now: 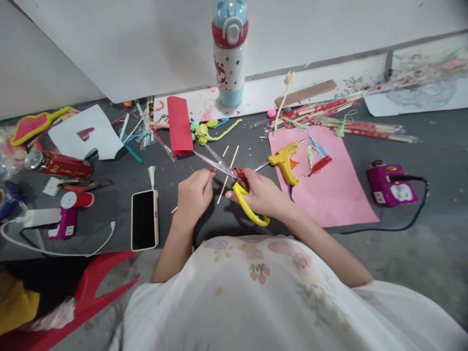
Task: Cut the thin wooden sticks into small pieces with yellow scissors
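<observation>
Near the table's front edge my right hand (261,194) is closed around yellow-handled scissors (252,212). A small red item shows between its fingers, too small to name. The scissor blades are spread apart and point to the upper left, toward my left hand. My left hand (193,196) is closed in a pinch beside the blades; what it pinches is too small to make out. A thin wooden stick (222,190) lies on the grey table between the hands, partly under the blades. Above the blades lies a folded red paper (180,126).
Right of my hands, a yellow glue gun (286,160) lies on pink paper (340,195). A phone (144,220) lies left of my left hand. A bottle (231,63) stands at the back. A red can (62,165) lies far left; a purple power block (392,185) sits right.
</observation>
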The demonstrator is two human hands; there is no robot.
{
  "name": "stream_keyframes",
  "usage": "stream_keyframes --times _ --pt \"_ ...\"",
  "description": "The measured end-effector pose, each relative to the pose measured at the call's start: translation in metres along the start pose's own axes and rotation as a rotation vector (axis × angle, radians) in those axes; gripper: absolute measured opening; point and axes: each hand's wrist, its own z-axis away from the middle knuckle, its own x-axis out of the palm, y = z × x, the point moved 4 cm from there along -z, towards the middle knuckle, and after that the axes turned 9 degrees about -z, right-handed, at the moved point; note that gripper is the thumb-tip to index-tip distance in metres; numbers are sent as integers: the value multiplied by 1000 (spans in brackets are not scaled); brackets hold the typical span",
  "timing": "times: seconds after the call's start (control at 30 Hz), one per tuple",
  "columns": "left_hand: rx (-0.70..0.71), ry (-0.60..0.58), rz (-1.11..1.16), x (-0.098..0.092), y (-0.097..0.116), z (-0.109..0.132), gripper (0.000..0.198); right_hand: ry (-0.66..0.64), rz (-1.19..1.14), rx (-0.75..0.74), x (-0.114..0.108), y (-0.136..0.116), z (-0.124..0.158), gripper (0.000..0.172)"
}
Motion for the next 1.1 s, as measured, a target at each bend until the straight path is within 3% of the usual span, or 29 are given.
stream_keyframes --times 0.27,0.67,0.9,1.1 --pt "-53 -89 40 5 -3 -2 28 -13 53 69 1 3 -2 49" --pt "-109 -145 116 7 -4 -4 30 -17 33 56 3 8 0 53" --pt "-245 -292 460 9 -4 -4 35 -43 99 -31 2 4 3 61" --pt "-250 -323 479 3 -4 -8 33 -55 73 20 2 5 2 55"
